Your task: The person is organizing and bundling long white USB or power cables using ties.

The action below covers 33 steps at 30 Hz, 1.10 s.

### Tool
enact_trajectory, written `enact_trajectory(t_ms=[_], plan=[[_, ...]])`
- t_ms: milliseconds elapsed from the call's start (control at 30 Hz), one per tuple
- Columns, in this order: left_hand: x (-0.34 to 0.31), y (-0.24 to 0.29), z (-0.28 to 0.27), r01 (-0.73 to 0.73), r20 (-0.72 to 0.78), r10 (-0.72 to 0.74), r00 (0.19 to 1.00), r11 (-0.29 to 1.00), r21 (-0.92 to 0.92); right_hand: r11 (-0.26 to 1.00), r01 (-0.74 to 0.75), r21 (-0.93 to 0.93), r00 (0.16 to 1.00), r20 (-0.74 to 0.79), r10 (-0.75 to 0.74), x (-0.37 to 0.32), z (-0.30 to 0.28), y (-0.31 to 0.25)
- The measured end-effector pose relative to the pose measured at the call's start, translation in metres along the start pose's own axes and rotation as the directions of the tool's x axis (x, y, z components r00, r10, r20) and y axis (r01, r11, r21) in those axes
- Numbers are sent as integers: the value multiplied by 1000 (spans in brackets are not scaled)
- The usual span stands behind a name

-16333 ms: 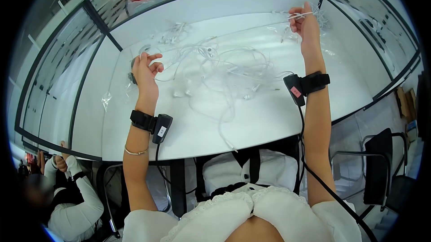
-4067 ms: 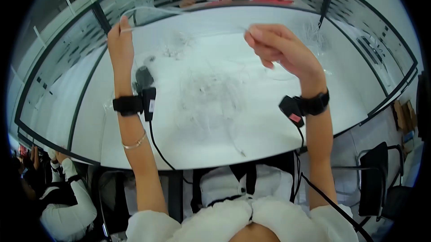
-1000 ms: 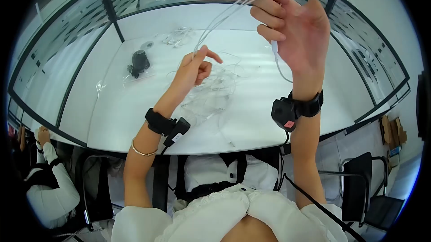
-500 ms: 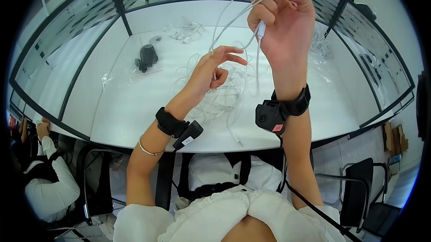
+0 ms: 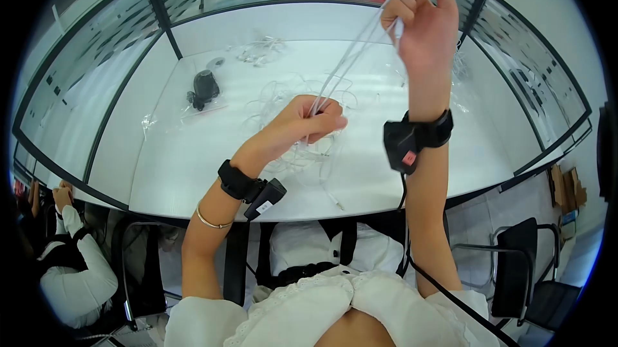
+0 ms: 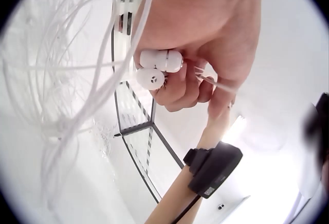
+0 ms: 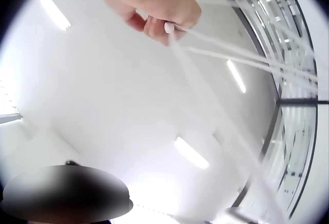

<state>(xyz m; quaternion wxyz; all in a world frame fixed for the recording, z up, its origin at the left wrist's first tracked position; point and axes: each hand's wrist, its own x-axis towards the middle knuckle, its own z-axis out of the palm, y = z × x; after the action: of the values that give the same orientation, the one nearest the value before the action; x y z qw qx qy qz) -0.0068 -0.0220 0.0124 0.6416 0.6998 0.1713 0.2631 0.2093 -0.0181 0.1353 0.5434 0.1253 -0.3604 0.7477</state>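
White wired earphones stretch between my two hands above the table. My left hand (image 5: 299, 125) is low over the table, fingers curled round strands of the earphone cable (image 5: 351, 57). In the left wrist view two white earbuds (image 6: 162, 60) show at that hand's curled fingers. My right hand (image 5: 425, 22) is raised high at the right, its fingers curled round the upper end of the looped cable. A small white end piece (image 7: 169, 27) sticks out of that hand in the right wrist view. Below my left hand lies a loose tangle of white cables (image 5: 277, 99) on the table.
The white table (image 5: 425, 173) has glass partitions along its back and sides. A black item in a clear bag (image 5: 205, 86) lies at the left. Small white cable pieces (image 5: 261, 51) lie at the back. Chairs (image 5: 515, 263) stand at the right, and other people are seated nearby.
My left hand has gone from extended fingers to a curled grip on the cable strands. The strands between my hands now run straighter. My right hand stays raised and has shifted slightly right.
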Motion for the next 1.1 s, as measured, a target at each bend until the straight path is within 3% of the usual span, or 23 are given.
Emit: enact_trajectory(t_ms=[33,133,167,267,333,400,433,533,600,633,667,733,800,900,933,967,1067,1100], plan=[[-1,5,1,-13,-17,14,1000,998,53,992,43,-119,994,101,-31,0,-12,-5],[-4,15,-10,9,-134,20,991,977,215,803,-10,-595,1000,-27,-8,-19,-19,-37],[-5,13,-17,9,-183,45,982,958,285,788,-109,-606,993,-40,107,-23,-24,-49],[-6,6,-35,-6,-258,87,962,953,302,518,-146,-843,989,-113,95,-39,-35,-66],[-11,15,-34,53,-315,15,949,977,207,319,-181,-930,983,-163,84,-43,-36,-64],[-12,9,-40,84,-426,2,904,980,182,129,-116,-985,993,-110,53,-48,-49,-64],[-13,11,-43,69,-439,22,898,979,189,87,-178,-980,977,-166,134,-55,-43,-68],[-14,22,-50,-15,-305,85,949,975,224,-29,-308,-951,941,-309,137,-72,-43,-73],[-13,23,-44,92,-346,18,938,949,300,-95,-366,-926,921,-375,101,-76,-40,-73],[-12,21,-43,98,-343,8,939,952,291,-30,-366,-930,927,-368,76,-78,-42,-73],[-11,19,-42,105,-341,-2,940,953,283,79,-392,-917,916,-397,-56,-81,-46,-70],[-10,18,-37,57,-310,33,950,959,277,298,-203,-933,959,-251,-130,-82,-50,-64],[-9,14,-34,-55,-222,117,968,963,265,513,-90,-853,963,-206,-174,-81,-60,-59],[-13,17,-34,33,-180,2,984,980,196,746,17,-666,951,-219,-217,-77,-61,-51],[-13,18,-34,62,-175,-35,984,986,156,803,43,-595,946,-234,-224,-75,-58,-48],[-12,18,-36,-8,-83,16,996,995,100,850,71,-521,928,-277,-248,-75,-55,-44],[-13,22,-29,72,-141,-79,987,996,-53,845,113,-523,854,-383,-352,-72,-52,-39],[-11,15,-33,97,-161,-105,981,994,-58,867,129,-481,874,-358,-329,-72,-59,-42]])
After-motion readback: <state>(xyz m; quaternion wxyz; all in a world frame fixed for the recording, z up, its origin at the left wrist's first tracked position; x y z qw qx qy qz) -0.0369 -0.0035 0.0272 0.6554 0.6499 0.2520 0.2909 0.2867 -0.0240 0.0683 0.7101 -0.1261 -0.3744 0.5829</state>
